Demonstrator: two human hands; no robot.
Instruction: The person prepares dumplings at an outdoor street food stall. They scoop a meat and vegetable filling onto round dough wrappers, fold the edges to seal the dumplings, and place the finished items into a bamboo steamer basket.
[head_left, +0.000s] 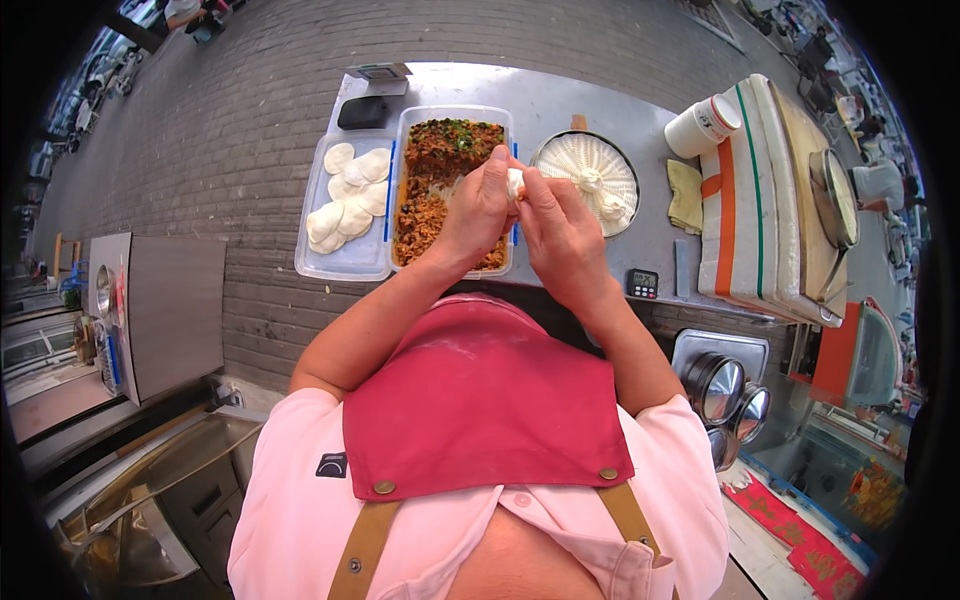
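Between my two hands is a small filled bun of white dough (514, 182), with a trace of reddish filling at its edge. My left hand (480, 202) cups it from the left, thumb up. The fingers of my right hand (562, 217) pinch its rim from the right. Both hands are above the right side of a plastic tub (457, 112) of chopped brown filling (424, 225) topped with green onion. To its left, flat dough wrappers (352, 199) overlap on a plastic lid (311, 259). Right of my hands, a round steamer (562, 154) holds two pleated buns (591, 180).
A metal table (622, 112) carries a black case (362, 112), a digital timer (643, 283) and a folded yellow cloth (684, 196). At right stand a foam box (739, 217) and white paper cups (701, 127). Round metal tins (716, 386) sit low on the right.
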